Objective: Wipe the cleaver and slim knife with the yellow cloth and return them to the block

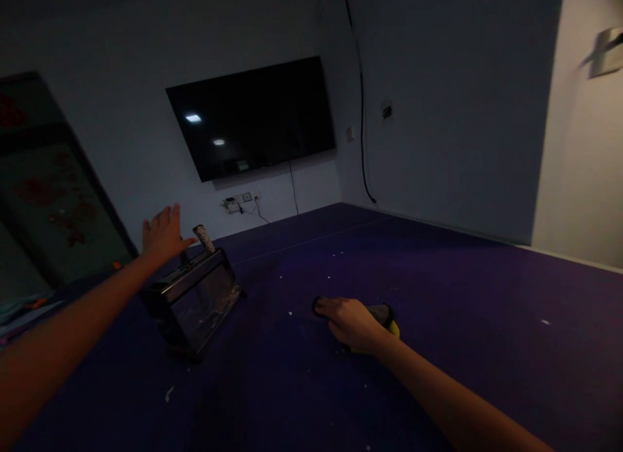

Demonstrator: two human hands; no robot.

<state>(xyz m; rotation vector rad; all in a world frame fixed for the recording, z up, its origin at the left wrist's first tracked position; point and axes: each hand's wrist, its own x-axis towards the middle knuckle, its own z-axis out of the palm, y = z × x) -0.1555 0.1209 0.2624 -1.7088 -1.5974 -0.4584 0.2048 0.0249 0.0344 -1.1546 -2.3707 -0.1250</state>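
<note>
My left hand (164,236) is raised with its fingers spread, just over a black-framed holder with clear sides (204,296). A speckled handle (203,238) sticks up from the holder's top, close to my left thumb. Nothing shows in that hand. My right hand (351,321) is on a grey and yellow cloth with dark edging (380,314), low on the purple surface (292,374). Its fingers bend over the cloth's far end, and much of the cloth is hidden beneath the hand and wrist.
Small white scraps (169,393) are scattered over the purple surface. A television (257,121) hangs on the far wall above sockets and cords (246,199). A black cable (362,114) runs down near the corner. At left stands a dark-framed door (63,199) with red decorations.
</note>
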